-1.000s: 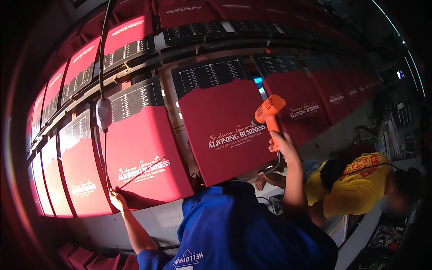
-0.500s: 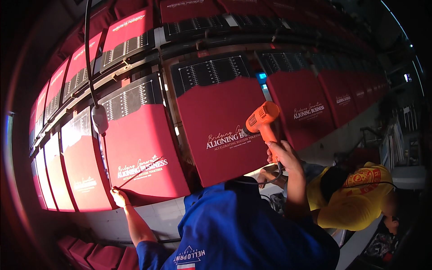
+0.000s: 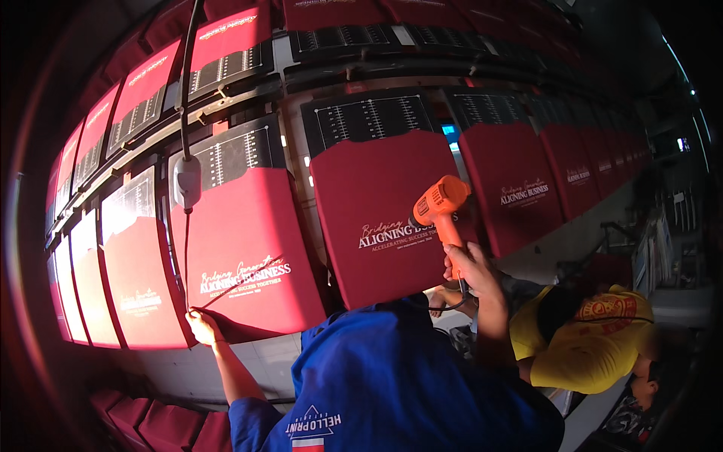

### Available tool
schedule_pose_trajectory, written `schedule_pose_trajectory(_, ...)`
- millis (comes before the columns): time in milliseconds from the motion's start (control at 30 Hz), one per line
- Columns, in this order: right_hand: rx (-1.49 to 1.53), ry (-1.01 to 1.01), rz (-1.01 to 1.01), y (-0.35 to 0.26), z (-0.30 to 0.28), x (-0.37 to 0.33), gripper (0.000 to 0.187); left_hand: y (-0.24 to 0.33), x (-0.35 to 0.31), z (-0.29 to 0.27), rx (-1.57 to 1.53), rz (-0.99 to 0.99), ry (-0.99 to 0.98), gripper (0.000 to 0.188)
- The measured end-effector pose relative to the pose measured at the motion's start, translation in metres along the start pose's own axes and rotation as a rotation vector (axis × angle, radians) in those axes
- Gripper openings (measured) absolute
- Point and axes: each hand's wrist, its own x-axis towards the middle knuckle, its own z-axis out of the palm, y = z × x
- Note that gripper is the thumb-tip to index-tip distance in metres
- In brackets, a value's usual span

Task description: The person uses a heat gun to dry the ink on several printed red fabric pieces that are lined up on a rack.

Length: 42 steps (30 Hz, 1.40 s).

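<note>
My right hand [image 3: 471,265] is wrapped round the handle of an orange heat gun [image 3: 443,200]. Its nozzle points left, over the white print on a red garment [image 3: 380,184] stretched on a black ruled board. A power cord hangs from the handle. At the left, my left hand [image 3: 203,327] pinches the lower end of a thin cord [image 3: 187,260] beside the bottom edge of another printed red garment [image 3: 245,226]. That cord runs up to a whitish connector box [image 3: 186,181] hanging on a thicker dark cable [image 3: 188,75].
More boards with red garments [image 3: 520,181] curve away on both sides, and a second row [image 3: 230,49] stands behind a metal rail. Red padded pieces [image 3: 169,428] lie at lower left. A person in a yellow shirt [image 3: 584,346] is close by on the right.
The boards and hanging connector box have shifted slightly right in view. The thin cord now hangs straighter, and its shadow across the left print is gone. Both hands keep their holds.
</note>
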Motion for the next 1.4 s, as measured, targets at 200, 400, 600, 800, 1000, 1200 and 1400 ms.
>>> schedule_pose_trajectory(200,0.002,-0.038,-0.019,0.000,-0.002,0.011,0.028,0.011,-0.006,-0.006,-0.021,0.003,-0.021,0.051)
schedule_pose_trajectory(400,-0.047,-0.162,-0.059,-0.002,0.012,0.003,0.025,0.009,-0.003,-0.007,-0.009,-0.024,-0.063,0.049)
schedule_pose_trajectory(600,-0.077,-0.159,-0.091,0.005,0.019,-0.008,0.029,0.013,-0.004,-0.007,-0.008,-0.032,-0.066,0.048)
schedule_pose_trajectory(800,-0.078,-0.109,-0.068,0.001,0.025,-0.011,0.028,0.017,-0.008,-0.014,-0.002,-0.032,-0.048,0.048)
schedule_pose_trajectory(1000,-0.075,-0.113,-0.077,-0.001,0.031,-0.009,0.028,0.020,-0.010,-0.018,0.005,-0.037,-0.033,0.044)
schedule_pose_trajectory(1200,-0.053,-0.162,-0.026,-0.008,0.036,-0.006,0.028,0.015,-0.008,-0.015,0.026,-0.018,-0.025,0.044)
schedule_pose_trajectory(1400,-0.132,-0.218,-0.056,-0.006,0.043,-0.008,0.029,0.013,-0.007,-0.011,0.018,0.000,0.006,0.043)
